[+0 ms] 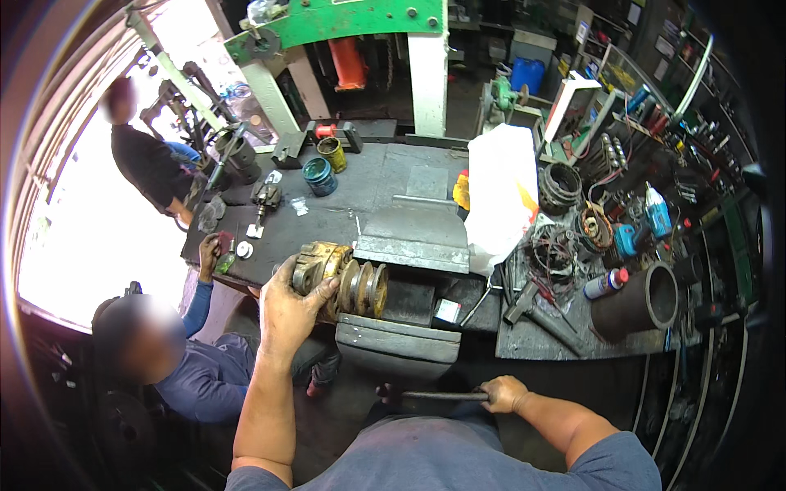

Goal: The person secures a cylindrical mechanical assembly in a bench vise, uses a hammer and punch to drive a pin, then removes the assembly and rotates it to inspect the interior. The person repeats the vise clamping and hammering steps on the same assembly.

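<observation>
Yellow cast-metal unit with a grooved brownish-grey pulley [350, 286] sits at the left end of the big grey steel vise [401, 338], between its jaws (clamping contact hard to judge from here). Left hand [291, 304] part-spread, gripping the unit; right hand [505, 394] closed round a long dark metal rod [442, 396].

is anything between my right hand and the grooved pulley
Yes: seen from above, the near jaw of the bench vise lies between the right hand and the grooved pulley. Nothing visible separates the left hand from the yellow housing; they touch.
</observation>
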{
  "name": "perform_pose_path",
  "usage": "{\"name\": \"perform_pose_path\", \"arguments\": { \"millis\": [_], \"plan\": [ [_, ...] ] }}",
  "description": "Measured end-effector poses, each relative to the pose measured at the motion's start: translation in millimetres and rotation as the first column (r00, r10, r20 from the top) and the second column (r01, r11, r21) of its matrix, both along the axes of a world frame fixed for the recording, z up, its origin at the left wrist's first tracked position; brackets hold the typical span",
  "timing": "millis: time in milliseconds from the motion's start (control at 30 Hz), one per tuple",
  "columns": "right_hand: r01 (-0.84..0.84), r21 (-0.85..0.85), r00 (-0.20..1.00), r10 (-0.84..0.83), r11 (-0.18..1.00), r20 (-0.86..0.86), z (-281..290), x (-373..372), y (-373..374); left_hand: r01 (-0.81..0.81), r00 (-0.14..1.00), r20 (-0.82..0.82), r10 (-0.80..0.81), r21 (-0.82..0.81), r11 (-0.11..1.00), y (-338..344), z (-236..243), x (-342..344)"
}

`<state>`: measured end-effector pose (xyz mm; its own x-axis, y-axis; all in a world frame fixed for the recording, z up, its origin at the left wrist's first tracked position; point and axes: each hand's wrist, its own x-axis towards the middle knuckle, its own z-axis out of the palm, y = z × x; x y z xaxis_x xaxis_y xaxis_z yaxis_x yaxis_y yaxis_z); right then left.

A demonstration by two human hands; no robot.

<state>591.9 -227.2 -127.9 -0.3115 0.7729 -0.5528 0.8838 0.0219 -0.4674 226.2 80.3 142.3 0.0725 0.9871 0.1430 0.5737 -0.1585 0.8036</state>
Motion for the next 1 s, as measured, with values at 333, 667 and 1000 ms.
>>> {"name": "perform_pose_path", "arguments": {
  "millis": [333, 667, 1000],
  "plan": [
    [-0.016, 0.05, 0.983, 0.025, 0.999, -0.182, -46, -8, 12, -0.153, 0.982, -0.089, 0.169, 0.157, 0.976, -1, -24, 21],
    [0.006, 0.173, 0.949, 0.049, 0.985, -0.311, -107, -24, 20, -0.096, 0.993, -0.047, 0.105, 0.16, 0.982, -4, -19, 27],
    [0.144, -0.164, 0.979, -0.164, 0.976, -0.118, -105, 16, -13, -0.377, 0.887, 0.037, 0.461, 0.636, 0.674, -76, -67, 1]
  ]
}}
